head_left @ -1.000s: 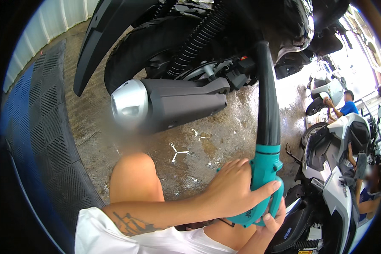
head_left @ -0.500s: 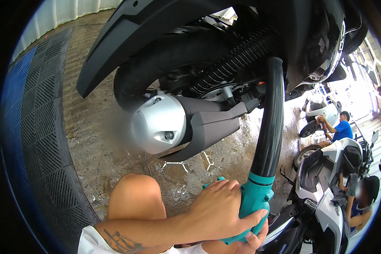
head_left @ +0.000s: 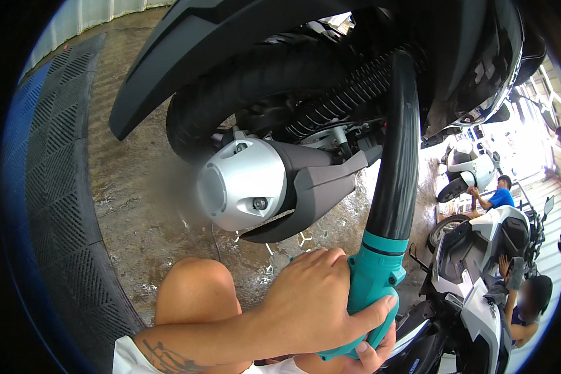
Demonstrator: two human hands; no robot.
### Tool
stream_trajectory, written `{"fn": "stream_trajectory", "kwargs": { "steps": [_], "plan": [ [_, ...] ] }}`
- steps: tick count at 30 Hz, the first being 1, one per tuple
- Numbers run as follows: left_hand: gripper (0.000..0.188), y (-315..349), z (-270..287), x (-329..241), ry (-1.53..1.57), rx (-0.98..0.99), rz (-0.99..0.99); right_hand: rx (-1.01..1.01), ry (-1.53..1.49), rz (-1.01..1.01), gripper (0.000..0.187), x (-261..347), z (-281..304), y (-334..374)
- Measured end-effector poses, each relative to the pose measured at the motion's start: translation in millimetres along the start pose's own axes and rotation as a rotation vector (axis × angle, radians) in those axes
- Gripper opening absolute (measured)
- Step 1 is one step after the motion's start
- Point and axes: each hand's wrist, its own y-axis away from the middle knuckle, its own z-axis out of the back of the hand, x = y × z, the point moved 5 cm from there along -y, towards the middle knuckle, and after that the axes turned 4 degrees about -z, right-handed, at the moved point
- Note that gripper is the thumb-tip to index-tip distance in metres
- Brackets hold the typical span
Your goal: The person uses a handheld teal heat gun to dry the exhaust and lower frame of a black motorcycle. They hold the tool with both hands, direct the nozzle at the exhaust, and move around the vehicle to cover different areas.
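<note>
A teal handheld blower with a long black tube nozzle is in both my hands. My left hand reaches in from the left and lies closed over the blower's body, its thumb across the near side. Lower down, my right hand grips the blower from beneath, partly hidden by it. Upward, the nozzle runs to the coil spring of a parked scooter's rear shock; whether they touch I cannot tell. Left of the nozzle is the scooter's muffler with a silver end cap, below the rear tyre.
A black rear fender arches over the tyre. On the right stands a white and black scooter, where a person holds a grey cloth. Farther back, another person in blue crouches by a white motorcycle. Dark slatted mats line the wet floor's left.
The nozzle's tip has moved up, farther in toward the spring and the scooter's body. Both hands keep their hold on the blower. The muffler appears slightly farther right in view.
</note>
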Motion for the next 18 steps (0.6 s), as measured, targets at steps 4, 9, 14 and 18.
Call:
{"fn": "stream_trajectory", "kwargs": {
  "steps": [4, 9, 14, 18],
  "plan": [
    [0.050, 0.4, 10.2, -4.1, -0.014, 0.017, -0.002, 0.025, -0.053, -0.029, 0.080, 10.6, -17.8, -2.7],
    [0.048, -2.1, 22.4, -7.2, -0.046, -0.006, -0.009, 0.059, -0.089, -0.070, 0.075, 23.3, -40.8, -1.2],
    [0.044, -4.0, 30.7, -3.2, -0.062, 0.004, -0.002, -0.017, -0.049, -0.047, 0.065, 39.1, -68.0, 2.0],
    [0.044, -4.6, 33.1, 0.2, -0.086, 0.046, 0.034, -0.047, -0.009, -0.050, 0.066, 45.9, -83.3, -0.7]
  ]
}}
